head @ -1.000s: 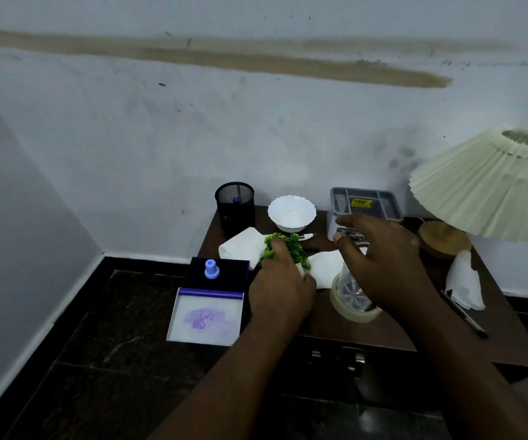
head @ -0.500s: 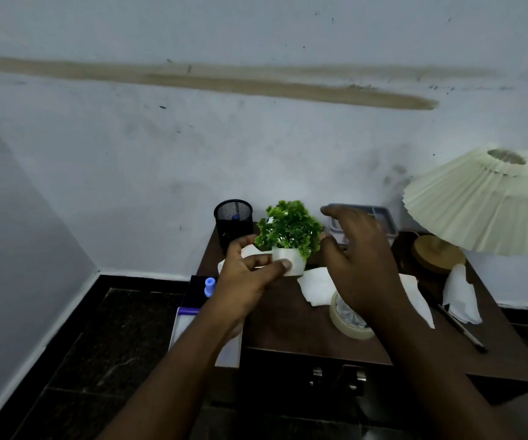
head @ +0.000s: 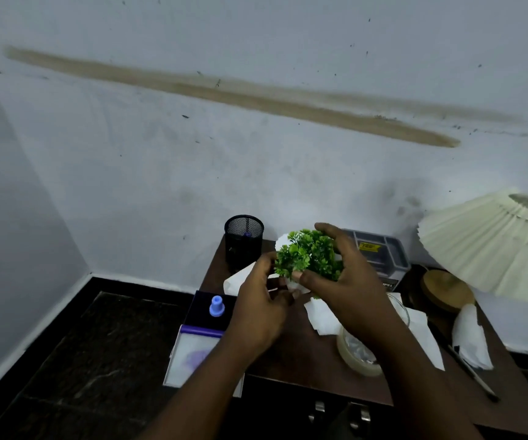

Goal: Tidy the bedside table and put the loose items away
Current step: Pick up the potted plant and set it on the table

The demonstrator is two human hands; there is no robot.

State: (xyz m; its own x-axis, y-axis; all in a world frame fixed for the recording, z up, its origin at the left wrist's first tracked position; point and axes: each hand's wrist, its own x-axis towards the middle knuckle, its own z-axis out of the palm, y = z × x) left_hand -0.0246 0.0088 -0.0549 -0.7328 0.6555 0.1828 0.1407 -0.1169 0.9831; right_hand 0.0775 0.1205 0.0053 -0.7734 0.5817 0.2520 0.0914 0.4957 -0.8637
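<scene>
Head view: small green leafy plant in a white pot point(head: 308, 260) up above the dark wooden bedside table point(head: 304, 357), upright-ish, cupped between both. Left hand point(head: 261, 312) pinching the pot, right hand point(head: 348, 281) wrapped round the foliage, equally near.

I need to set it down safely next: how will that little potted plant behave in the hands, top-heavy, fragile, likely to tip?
The plant looks top-heavy: its foliage spreads wider than the small white pot. It is probably light, since the left hand and right hand hold it loosely by the fingers. On its narrow base it may tip, especially on the tissues.
</scene>
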